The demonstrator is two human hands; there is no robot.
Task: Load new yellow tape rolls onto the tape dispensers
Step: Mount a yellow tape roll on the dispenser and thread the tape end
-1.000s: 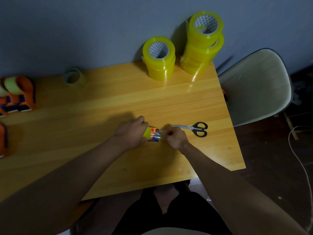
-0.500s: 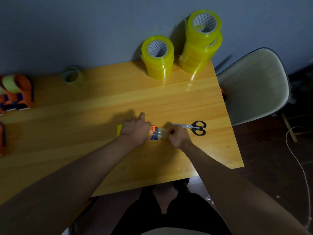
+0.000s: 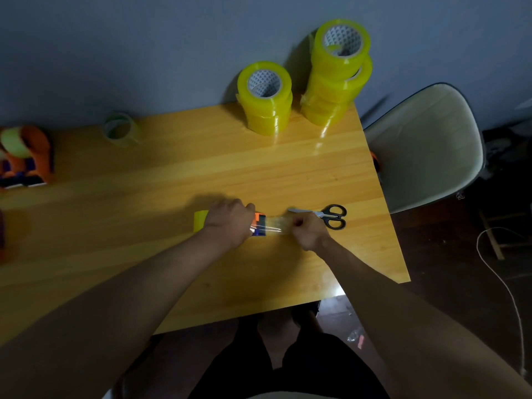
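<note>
On the tabletop [image 3: 172, 182], near its middle front, the left hand [image 3: 230, 221] covers a tape dispenser [image 3: 258, 224]. Just right of it sits the right hand [image 3: 309, 230], a strip of tape [image 3: 275, 224] stretched between them. Scissors [image 3: 328, 216] lie touching the right hand's far side. Two stacks of tape rolls [image 3: 266, 99] [image 3: 336, 73] stand at the back right edge. A lone roll [image 3: 121, 129] sits back left, another dispenser [image 3: 26, 156] at the far left edge. A chair [image 3: 426, 145] stands right of the tabletop.

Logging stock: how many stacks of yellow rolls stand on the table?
2: a shorter stack at the far edge, a taller stack at the far right corner.
</note>
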